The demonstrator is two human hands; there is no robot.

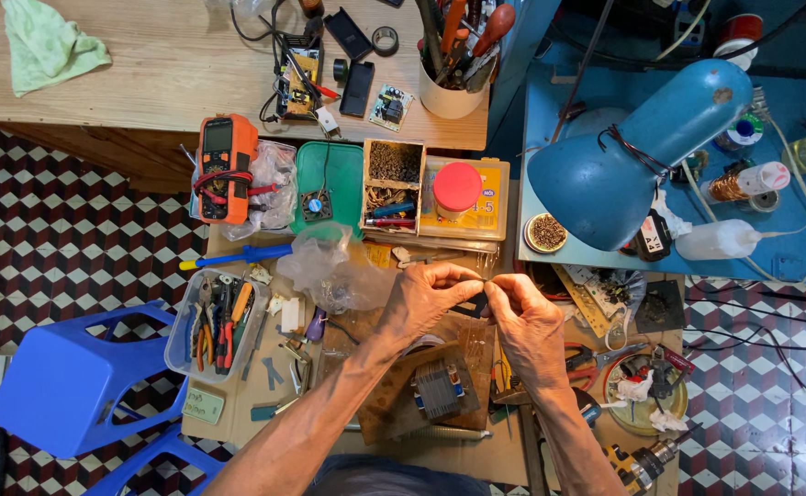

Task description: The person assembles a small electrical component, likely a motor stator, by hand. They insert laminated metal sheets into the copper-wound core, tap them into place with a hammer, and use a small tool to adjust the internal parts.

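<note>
Surface: cluttered low workbench (238,418) over checkered floor tiles (72,230).
Left hand (426,298): fingers closed, pinched on a small dark part (478,303).
Right hand (527,317): fingertips pinched on the same part, held just above the bench middle.
Nearby: blue lamp (642,147), orange multimeter (224,165), plastic tool tray (219,321), red-lidded jar (457,188).

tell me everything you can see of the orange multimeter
The orange multimeter lies flat, face up, at the bench's back left edge, its dark screen towards the wooden table. Its casing looks like orange rubber around a dark face. Red and black leads are wound across its middle. It rests partly on a clear plastic bag. No hand touches it.
</note>
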